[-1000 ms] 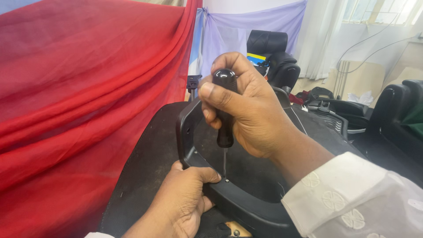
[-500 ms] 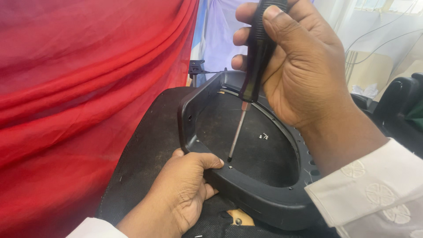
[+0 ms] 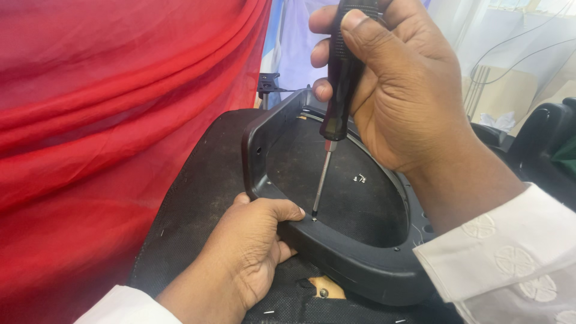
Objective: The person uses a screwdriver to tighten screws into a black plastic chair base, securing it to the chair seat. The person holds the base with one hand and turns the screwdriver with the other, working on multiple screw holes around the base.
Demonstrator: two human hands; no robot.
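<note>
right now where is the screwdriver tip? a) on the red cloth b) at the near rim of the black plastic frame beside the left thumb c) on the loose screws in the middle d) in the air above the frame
b: the screwdriver tip meets the black plastic frame rim just beside the left hand thumb, with the right hand gripping the handle.

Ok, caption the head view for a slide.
Right hand sets a black-handled screwdriver on the black plastic frame; left hand grips its edge.

Red cloth (image 3: 108,120) hangs beside pale lilac drape (image 3: 297,48).

The right hand (image 3: 396,90) has risen up the screwdriver (image 3: 333,120), now gripping its handle higher.
</note>
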